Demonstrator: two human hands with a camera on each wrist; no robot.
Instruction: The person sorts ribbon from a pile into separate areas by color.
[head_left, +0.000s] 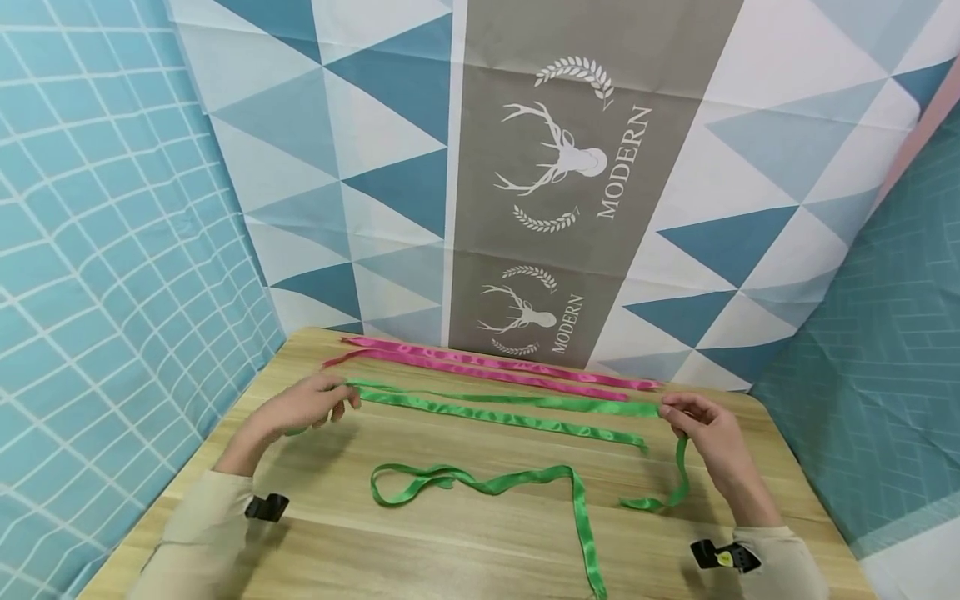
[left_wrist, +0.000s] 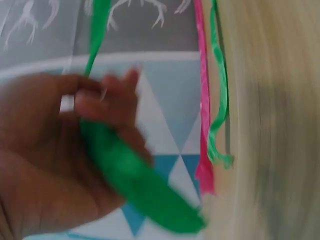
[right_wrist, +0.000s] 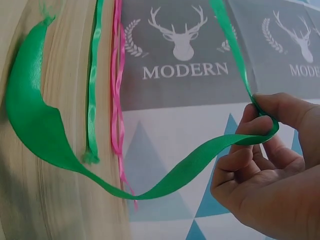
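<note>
Left hand (head_left: 311, 404): nearly closed at the fingertips, thumb and fingers pinching one green ribbon; the other fingers bend loosely, blurred in its wrist view.
Right hand (head_left: 705, 425): thumb and index finger pinch the same ribbon farther along; the remaining fingers curl towards the palm.
Held ribbon (head_left: 600, 407): spans the gap from hand to hand, raised off the table; one tail hangs below the left hand, a longer one loops down from the right hand; whether that tail's tip touches the wood, I cannot tell.
Straight green ribbon (head_left: 480, 412): lies between the hands, just on the person's side of the held span; its frayed end stops short of the right hand.
Bent green ribbon (head_left: 585, 525): lies nearer the person than both hands, looped at its left end.
Pink ribbons (head_left: 510, 364): two strips, side by side beyond the hands.
Wooden tabletop (head_left: 480, 550): beneath both hands.
</note>
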